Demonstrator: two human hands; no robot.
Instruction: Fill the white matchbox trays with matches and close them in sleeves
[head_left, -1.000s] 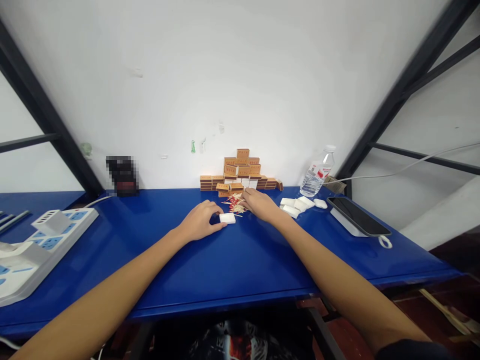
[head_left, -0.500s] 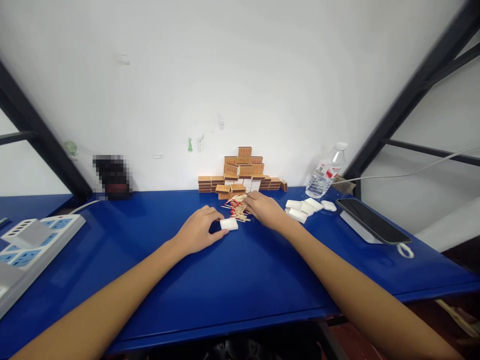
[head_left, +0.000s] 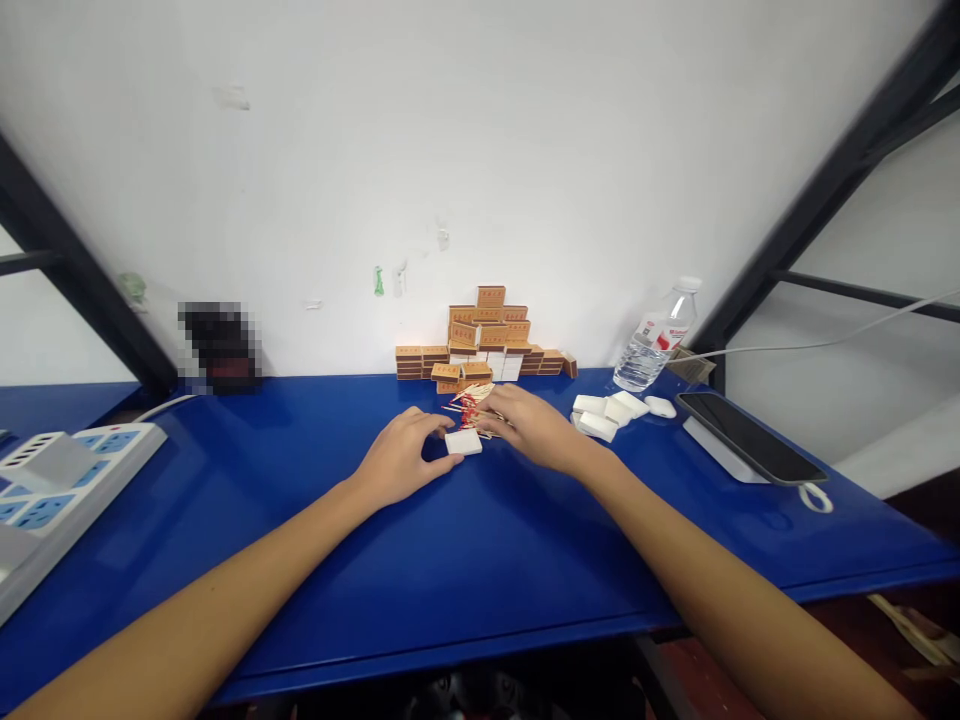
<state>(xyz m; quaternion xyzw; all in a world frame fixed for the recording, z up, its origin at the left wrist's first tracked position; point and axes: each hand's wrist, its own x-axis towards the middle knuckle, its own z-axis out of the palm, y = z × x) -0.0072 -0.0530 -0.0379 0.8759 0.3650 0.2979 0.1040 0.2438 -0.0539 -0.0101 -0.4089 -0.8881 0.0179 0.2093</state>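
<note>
My left hand [head_left: 401, 457] holds a small white matchbox tray [head_left: 463, 442] on the blue table, thumb at its near edge and fingers at its far left corner. Just beyond the tray lies a loose pile of red-tipped matches [head_left: 463, 404]. My right hand [head_left: 531, 428] reaches into this pile from the right, its thumb and fingertips closed on some matches. How many it grips is hidden. Behind the pile stand stacked orange-brown matchboxes [head_left: 491, 333], stepped up to one box at the top against the wall.
Right of my right hand lie several white trays [head_left: 596, 425] and a rounded white case [head_left: 660, 407]. A tilted water bottle [head_left: 654, 340], a phone [head_left: 750, 438] on a white block, and a cable stand farther right. At left sits a power strip [head_left: 112, 490].
My right hand has moved slightly left and nearer, bringing its fingertips closer to the white tray. My left hand still holds the tray. The view has shifted a little.
</note>
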